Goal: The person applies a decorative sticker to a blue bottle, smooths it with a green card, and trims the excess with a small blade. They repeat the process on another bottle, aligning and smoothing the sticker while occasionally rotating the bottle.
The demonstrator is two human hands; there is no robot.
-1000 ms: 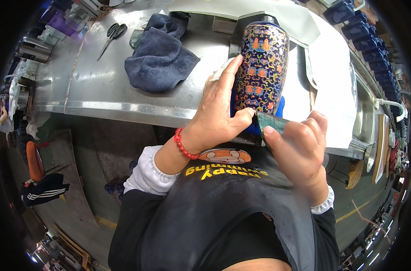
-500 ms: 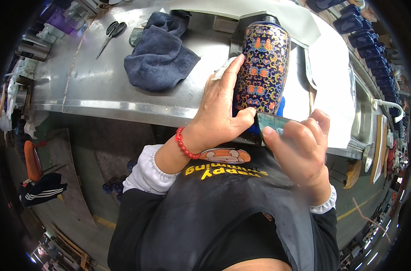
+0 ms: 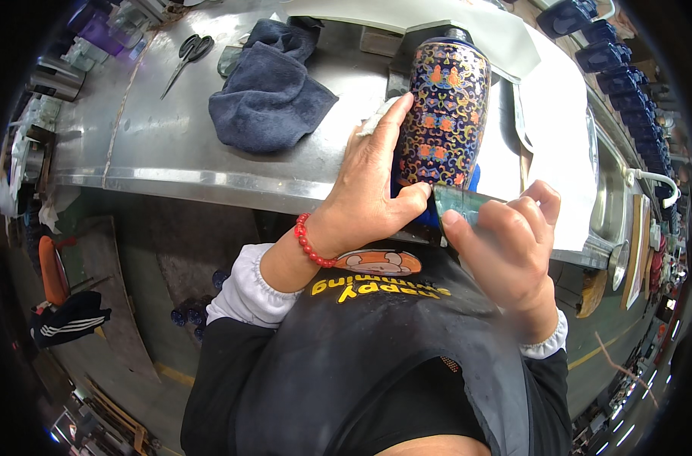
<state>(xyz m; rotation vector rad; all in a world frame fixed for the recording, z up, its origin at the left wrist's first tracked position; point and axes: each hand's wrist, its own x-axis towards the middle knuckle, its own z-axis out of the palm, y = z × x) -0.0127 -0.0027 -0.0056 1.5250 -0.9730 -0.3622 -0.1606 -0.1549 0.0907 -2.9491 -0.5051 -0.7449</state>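
Observation:
A dark blue vase (image 3: 444,114) with orange and gold floral patterning lies on its side, neck pointing away from me. My left hand (image 3: 365,186) grips its left side, thumb at the near end and index finger stretched along the body; the other fingers are hidden. Some white cloth or paper (image 3: 378,120) shows beside that hand. Between the thumb and bent fingers of my right hand (image 3: 505,235) is a thin, translucent green flat scraper (image 3: 458,204), its edge at the vase's near end. Blue material (image 3: 474,179) shows beneath the vase.
A dark grey-blue towel (image 3: 266,95) and black-handled scissors (image 3: 186,61) lie on the metal table (image 3: 163,137) to the left. White sheeting (image 3: 562,152) covers the right side, next to a sink (image 3: 610,182). Dark blue vessels (image 3: 619,80) line the far right.
My right hand and the green scraper have shifted very slightly upward and right. The vase has barely moved, and my left hand stays in place.

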